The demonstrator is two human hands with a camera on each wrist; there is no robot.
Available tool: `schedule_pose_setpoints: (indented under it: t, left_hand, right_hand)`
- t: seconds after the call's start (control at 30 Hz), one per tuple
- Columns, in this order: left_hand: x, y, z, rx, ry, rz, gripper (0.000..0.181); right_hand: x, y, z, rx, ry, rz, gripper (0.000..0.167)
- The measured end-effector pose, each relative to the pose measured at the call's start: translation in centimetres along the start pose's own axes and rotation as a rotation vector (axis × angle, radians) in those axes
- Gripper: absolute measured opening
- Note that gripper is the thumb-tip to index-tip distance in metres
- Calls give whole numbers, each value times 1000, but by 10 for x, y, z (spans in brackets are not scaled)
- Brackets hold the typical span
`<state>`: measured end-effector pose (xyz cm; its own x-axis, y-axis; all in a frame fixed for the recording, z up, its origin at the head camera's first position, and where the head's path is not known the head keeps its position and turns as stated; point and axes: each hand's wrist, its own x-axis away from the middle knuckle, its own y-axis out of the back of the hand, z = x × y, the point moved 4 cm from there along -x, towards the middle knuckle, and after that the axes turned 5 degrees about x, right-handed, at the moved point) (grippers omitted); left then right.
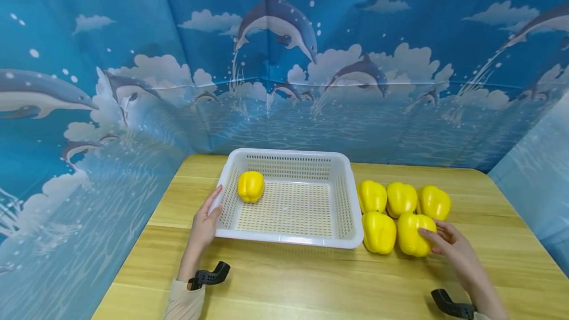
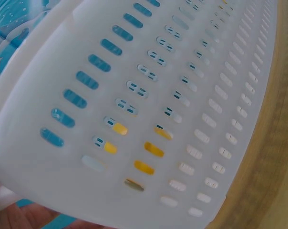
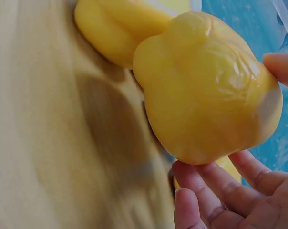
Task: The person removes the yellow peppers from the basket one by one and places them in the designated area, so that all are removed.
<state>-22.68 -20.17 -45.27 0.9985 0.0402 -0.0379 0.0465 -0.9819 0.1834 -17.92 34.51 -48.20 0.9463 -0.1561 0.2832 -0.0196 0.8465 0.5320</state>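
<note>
A yellow bell pepper (image 1: 413,235) at the front right of a group is held by my right hand (image 1: 454,247). In the right wrist view, the thumb lies on one side of this pepper (image 3: 206,95) and several fingertips (image 3: 189,171) touch the other. My left hand (image 1: 204,226) grips the left rim of a white plastic basket (image 1: 289,238). From the left wrist, the basket's slotted wall (image 2: 149,109) fills most of the view, and only part of the fingers shows under the rim. Another yellow bell pepper (image 1: 251,186) sits inside the basket at the left.
Right of the basket, several more yellow bell peppers lie close together, among them a front one (image 1: 379,232) and a rear one (image 1: 433,203). All stand on a wooden table (image 1: 293,280). A blue dolphin-print curtain (image 1: 284,112) hangs behind and at both sides.
</note>
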Motion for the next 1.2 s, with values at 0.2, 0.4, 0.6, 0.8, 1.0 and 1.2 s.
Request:
schedule_pose_setpoints:
  t: [0.2, 0.4, 0.6, 0.8, 1.0, 1.2]
  left_hand:
    - [10, -4, -20, -34, -15, 9, 50]
    - [5, -2, -11, -4, 3, 5, 49]
    - [-5, 1, 13, -2, -12, -1, 50]
    - [-5, 2, 16, -14, -42, -8, 50]
    - [-5, 2, 16, -8, -37, -4, 50]
    - [0, 0, 1, -1, -1, 9, 50]
  right_hand:
    - [-1, -4, -6, -11, -6, 37, 90]
    - [-4, -6, -11, -19, -43, 52, 92]
    - [-6, -9, -15, -32, -48, 56, 93]
    - [-8, -11, -16, -48, -51, 58, 93]
    - [-8, -11, -16, -46, -66, 55, 94]
    - [-7, -12, -16, -45, -73, 57, 94]
